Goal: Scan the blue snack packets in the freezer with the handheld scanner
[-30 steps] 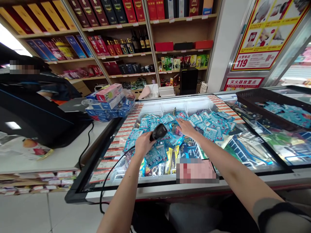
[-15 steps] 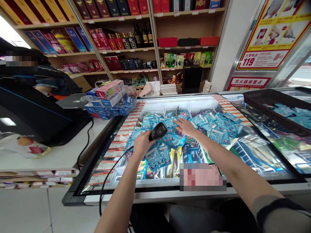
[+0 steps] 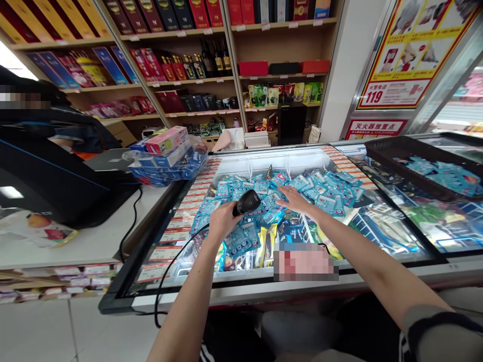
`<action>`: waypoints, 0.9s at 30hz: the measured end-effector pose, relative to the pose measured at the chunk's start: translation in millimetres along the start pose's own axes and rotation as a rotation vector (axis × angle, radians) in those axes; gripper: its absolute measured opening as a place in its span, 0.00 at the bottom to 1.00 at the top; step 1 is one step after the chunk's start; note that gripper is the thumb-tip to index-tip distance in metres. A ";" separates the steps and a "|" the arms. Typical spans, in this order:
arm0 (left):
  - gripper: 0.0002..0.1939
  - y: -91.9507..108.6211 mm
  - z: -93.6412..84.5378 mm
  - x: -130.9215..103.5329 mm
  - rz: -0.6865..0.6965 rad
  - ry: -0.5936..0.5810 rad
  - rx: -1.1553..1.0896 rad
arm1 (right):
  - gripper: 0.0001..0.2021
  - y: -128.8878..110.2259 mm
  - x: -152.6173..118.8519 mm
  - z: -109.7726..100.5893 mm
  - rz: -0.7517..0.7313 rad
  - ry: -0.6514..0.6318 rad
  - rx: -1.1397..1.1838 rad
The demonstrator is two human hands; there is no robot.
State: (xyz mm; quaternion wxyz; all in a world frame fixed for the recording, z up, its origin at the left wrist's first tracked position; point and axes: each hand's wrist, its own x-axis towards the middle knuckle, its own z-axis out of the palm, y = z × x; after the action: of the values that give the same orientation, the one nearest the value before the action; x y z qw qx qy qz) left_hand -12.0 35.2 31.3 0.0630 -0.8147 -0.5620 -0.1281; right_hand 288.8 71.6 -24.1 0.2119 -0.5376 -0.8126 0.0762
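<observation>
My left hand (image 3: 222, 219) is wrapped around the handle of a black barcode scanner (image 3: 247, 202), whose head points to the right above the packets. A black cord runs from the scanner down past my left forearm. My right hand (image 3: 296, 200) hovers over or rests lightly on the pile, fingers stretched and thumb apart, with nothing visible in it. Flat blue packets (image 3: 241, 239) lie spread in the chest freezer (image 3: 222, 296). Below them are yellow wrappers (image 3: 266, 244) and dark blue wrappers (image 3: 290, 231) in white wire baskets.
A dark tray (image 3: 381, 151) holding more blue packets stands on the freezer at the right. Plastic-wrapped boxes (image 3: 162, 161) sit on the counter (image 3: 124, 221) at the left, near a black screen unit (image 3: 49, 181). Another person (image 3: 83, 125) is behind it. Stocked shelves (image 3: 188, 32) line the back.
My right hand has shifted slightly right over the packets, and its thumb now stands apart from the fingers. My left hand still holds the scanner. The whole view has shifted a little.
</observation>
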 end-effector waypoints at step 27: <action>0.20 61.6 -8.0 0.7 -0.050 -0.080 -0.092 | 0.11 -3.0 -13.2 16.0 0.355 0.318 0.258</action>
State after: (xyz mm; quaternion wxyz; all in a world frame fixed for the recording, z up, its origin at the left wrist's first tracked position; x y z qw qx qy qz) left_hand 44.6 11.6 41.8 -0.0002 -0.8070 -0.5776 -0.1228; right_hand 283.8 60.1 -40.9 0.3868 -0.6456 -0.6456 0.1296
